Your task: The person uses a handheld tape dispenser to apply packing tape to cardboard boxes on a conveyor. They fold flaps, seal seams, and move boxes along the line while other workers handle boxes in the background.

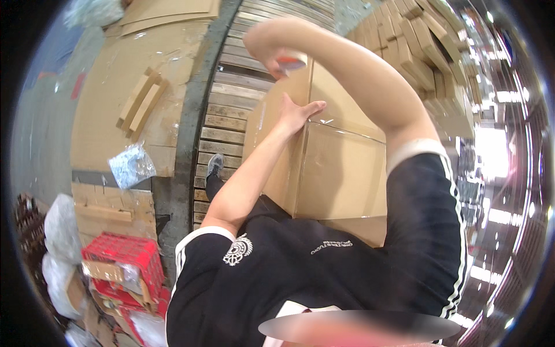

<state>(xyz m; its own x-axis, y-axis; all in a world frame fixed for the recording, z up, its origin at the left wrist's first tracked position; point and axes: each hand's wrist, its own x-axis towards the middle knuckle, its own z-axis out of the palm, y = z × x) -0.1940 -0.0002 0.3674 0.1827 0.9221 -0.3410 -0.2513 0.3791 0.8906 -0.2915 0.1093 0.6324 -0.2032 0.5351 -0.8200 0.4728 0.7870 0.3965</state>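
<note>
The large cardboard carton (pixel 344 173) lies directly beneath the left hand (pixel 296 117) and below the right hand (pixel 267 49), on the side of both nearest the body. The left hand is open, thumb spread from the fingers, and rests on the carton near its long edge without gripping anything. The right hand, beyond the left one, is curled at an orange-and-white roll (pixel 293 59), apparently packing tape; blur hides exactly how the fingers sit around it, and I cannot tell whether a strip runs from it to the carton.

The work looks like taping the carton. To do it well, the left palm should bear down just beside the line being taped, keeping the panels level and the carton steady, with the thumb out of the tape's path. The right hand should draw the roll low and straight under even tension, so the strip lies centred and does not wrinkle. The seam (pixel 352 132) just to the right of the left thumb deserves a check for gaps. Carrying tape over the corner and rubbing it flat would probably make the hold firmer.
</note>
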